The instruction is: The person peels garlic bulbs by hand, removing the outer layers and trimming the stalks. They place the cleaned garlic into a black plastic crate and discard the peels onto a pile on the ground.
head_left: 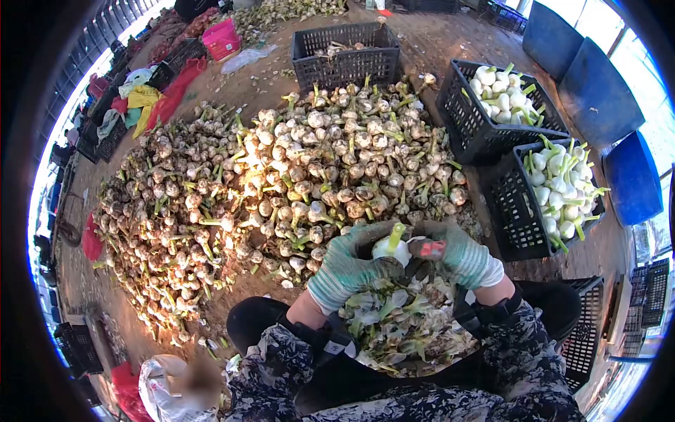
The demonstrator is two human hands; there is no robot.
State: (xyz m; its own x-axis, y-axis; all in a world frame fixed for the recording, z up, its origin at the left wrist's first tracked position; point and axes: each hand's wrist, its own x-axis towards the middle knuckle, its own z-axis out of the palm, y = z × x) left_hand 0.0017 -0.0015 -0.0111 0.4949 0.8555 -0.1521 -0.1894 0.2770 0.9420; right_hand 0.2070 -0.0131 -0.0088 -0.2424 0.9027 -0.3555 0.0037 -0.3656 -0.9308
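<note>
Both my hands wear green-and-white striped work gloves. My left hand [353, 262] is closed round a white garlic bulb [391, 247] whose green stem points up. On the bulb's other side, my right hand [453, 254] has its fingers curled against it, with a small red object [432, 249] showing at the fingers; what it is cannot be made out. Under my hands, between my knees, lies a heap of peeled skins and leaves [408, 327]. Ahead of my hands a large pile of unpeeled garlic [316, 155] covers the floor.
Two black crates [517, 211] [460, 130] of clean white bulbs stand at the right, blue barrels [636, 177] behind them. Another black crate [346, 70] is beyond the pile. A pink bucket [221, 39] and coloured cloths lie upper left; a white sack [163, 394] sits lower left.
</note>
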